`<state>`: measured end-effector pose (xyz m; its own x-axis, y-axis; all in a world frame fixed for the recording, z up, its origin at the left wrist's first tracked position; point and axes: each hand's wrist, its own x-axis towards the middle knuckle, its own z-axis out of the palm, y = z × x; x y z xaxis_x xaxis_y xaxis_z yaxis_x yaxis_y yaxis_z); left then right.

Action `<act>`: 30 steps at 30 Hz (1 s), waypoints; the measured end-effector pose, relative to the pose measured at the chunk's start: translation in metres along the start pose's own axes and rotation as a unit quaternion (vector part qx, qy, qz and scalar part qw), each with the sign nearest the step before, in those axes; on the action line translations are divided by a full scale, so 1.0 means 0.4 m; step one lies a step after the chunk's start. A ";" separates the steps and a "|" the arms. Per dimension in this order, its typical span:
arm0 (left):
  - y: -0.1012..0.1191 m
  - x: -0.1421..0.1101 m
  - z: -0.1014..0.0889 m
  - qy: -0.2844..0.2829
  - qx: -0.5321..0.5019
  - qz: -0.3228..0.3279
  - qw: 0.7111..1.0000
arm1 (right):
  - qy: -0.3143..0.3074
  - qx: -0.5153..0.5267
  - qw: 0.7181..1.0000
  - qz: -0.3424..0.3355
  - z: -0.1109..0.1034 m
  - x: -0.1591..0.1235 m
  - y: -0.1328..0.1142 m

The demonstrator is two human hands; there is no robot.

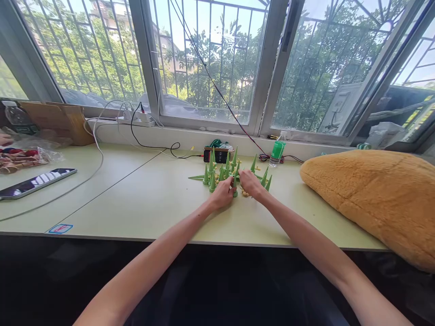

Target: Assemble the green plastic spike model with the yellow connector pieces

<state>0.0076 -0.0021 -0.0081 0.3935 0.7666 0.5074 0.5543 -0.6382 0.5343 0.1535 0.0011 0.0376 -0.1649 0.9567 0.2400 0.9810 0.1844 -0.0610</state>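
Note:
Several green pointed cones [212, 183] with wider round bases stand in a cluster on the table. Small yellowish pieces [244, 193] lie among them and under my right hand. My left hand [222, 194] is closed around the lower part of one green cone [235, 186], which stands upright at the near edge of the cluster. Just to the right, my right hand [250, 183] has its fingers pinched together close to that cone's upper part. Whatever is between those fingers is too small to make out. Further green cones [264, 178] are partly behind my right wrist.
Behind the cluster a phone [217, 155] leans upright, with a green-labelled bottle [277, 150] to its right. A large tan plush cushion [374, 199] covers the right side. On the left lie another phone [37, 182], a white cable [97, 170] and a plastic bag [37, 156].

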 end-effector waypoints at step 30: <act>0.009 0.010 -0.008 0.027 -0.141 -0.034 0.989 | 0.155 0.447 0.881 -0.021 0.063 -0.087 0.021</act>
<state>0.0088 -0.0014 -0.0018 0.3183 0.8085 0.4951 0.3481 -0.5854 0.7322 0.1647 -0.0250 0.0044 -0.0273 0.8622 0.5058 0.4793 0.4554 -0.7503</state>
